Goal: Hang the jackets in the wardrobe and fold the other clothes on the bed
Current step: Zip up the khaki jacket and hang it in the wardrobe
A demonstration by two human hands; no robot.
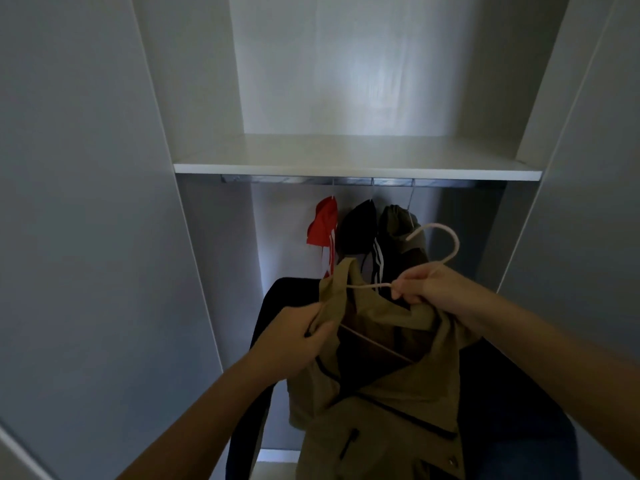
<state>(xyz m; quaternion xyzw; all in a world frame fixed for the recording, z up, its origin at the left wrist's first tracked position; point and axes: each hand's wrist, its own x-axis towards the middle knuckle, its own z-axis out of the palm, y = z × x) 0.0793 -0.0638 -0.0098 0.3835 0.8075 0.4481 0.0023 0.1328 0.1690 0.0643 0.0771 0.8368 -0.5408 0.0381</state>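
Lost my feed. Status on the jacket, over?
Left hand grips tan jacket; right hand holds pink hanger. Hook not yet on rail. Three garments hang there.

Jacket [374, 393] on hanger [437, 249] before wardrobe [356, 169], three garments [360, 233] on rail [311, 180] behind, shelf above rail

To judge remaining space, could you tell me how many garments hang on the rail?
3: red white-striped top leftmost, black jacket middle, olive jacket rightmost; more may be hidden.
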